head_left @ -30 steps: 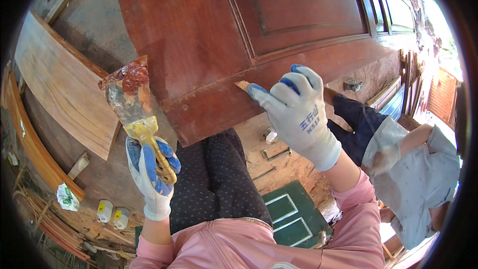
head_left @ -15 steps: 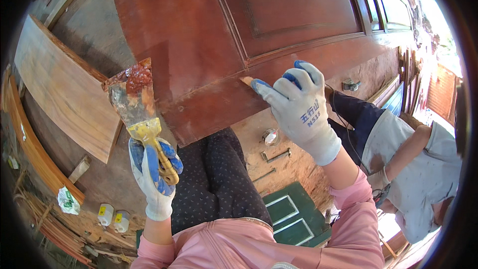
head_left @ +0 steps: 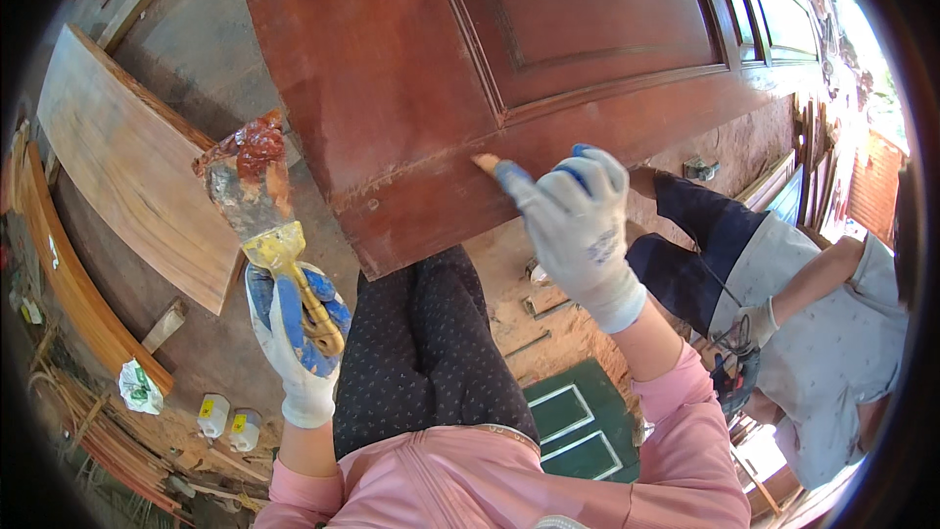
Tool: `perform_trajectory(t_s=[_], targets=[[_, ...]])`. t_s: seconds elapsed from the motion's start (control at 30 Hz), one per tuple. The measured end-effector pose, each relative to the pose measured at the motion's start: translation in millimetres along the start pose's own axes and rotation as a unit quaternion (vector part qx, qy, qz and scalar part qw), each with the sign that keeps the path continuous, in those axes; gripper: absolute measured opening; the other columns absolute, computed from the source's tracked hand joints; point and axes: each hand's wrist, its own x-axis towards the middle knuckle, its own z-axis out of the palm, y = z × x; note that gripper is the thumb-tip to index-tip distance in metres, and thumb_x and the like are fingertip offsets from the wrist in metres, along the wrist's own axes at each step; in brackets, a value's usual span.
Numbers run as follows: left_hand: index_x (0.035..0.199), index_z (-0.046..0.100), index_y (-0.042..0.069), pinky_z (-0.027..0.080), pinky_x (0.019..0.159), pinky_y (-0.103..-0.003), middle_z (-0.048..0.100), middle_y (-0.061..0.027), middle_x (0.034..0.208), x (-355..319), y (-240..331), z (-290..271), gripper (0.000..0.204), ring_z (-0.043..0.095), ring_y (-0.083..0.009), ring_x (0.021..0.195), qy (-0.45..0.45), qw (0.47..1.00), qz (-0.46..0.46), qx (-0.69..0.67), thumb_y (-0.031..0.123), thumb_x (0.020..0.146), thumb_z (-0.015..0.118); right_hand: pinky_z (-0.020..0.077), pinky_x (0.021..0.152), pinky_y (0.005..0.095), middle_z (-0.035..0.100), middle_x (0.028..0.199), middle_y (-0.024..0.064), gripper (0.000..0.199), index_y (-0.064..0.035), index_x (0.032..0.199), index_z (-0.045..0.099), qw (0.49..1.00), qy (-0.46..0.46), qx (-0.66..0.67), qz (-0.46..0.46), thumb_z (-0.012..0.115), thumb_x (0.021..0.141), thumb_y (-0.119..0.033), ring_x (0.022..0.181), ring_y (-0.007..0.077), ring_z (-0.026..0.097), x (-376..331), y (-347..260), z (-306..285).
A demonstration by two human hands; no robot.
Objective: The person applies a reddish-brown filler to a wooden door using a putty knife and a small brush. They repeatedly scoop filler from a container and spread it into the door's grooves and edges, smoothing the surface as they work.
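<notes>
My left hand (head_left: 297,328), in a white glove with blue palm coating, grips a putty knife (head_left: 311,306) by its yellow handle. The wide blade points up, smeared with reddish-brown putty (head_left: 258,145). A brown-red panelled wooden door (head_left: 392,69) lies in front of me, its near corner above my thighs. Over its near rail is my gloved right hand (head_left: 578,220), index finger stretched out and a bare fingertip showing through the glove. That fingertip is at or just above the wood; contact is unclear. The other fingers are loosely bent, with nothing visible in them.
At right a co-worker (head_left: 813,333) in a grey shirt bends over, a gloved hand on a dark tool. Left lie a pale wooden board (head_left: 127,167) and a curved plank (head_left: 83,284). Two white jugs (head_left: 213,413) and a green panel (head_left: 578,421) are on the ground.
The door's near corner has shifted slightly right and up in view. My right hand has moved slightly down and left, its index finger still stretched. The putty knife stays in my left hand.
</notes>
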Motion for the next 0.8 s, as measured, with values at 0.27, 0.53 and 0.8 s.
perform_trajectory(t_s=[0.27,0.53,0.8], targets=[[0.155,0.037,0.007,0.062,0.088,-0.032,0.044,-0.0223,0.151,5,1,-12,0.058,0.063,-0.0242,0.120,-0.091,0.994,0.018,-0.066,0.010,0.103,0.062,0.0362,0.112,0.0468,0.053,0.088,-0.0017,0.043,-0.0160,0.129,0.073,0.999,-0.019,-0.028,0.000,0.066,0.086,-0.016,0.101,0.0204,0.051,-1,-8,-14],[0.154,0.039,0.006,0.058,0.098,-0.041,0.042,-0.0256,0.152,10,-10,-24,0.064,0.062,-0.0340,0.124,-0.040,0.954,0.142,0.261,0.004,0.097,0.068,0.0374,0.110,0.0461,0.054,0.088,-0.0020,0.047,-0.0172,0.134,0.070,0.999,-0.052,-0.017,0.000,0.066,0.087,-0.018,0.097,0.0196,0.052,-1,-9,-24],[0.149,0.045,0.005,0.059,0.089,-0.038,0.049,-0.0237,0.143,0,1,-4,0.058,0.064,-0.0309,0.113,-0.038,0.999,0.003,-0.033,0.006,0.097,0.069,0.0381,0.108,0.0473,0.049,0.084,-0.0005,0.049,-0.0131,0.126,0.074,1.000,-0.007,0.027,-0.003,0.069,0.078,-0.012,0.093,0.0220,0.052,-2,-31,-18]])
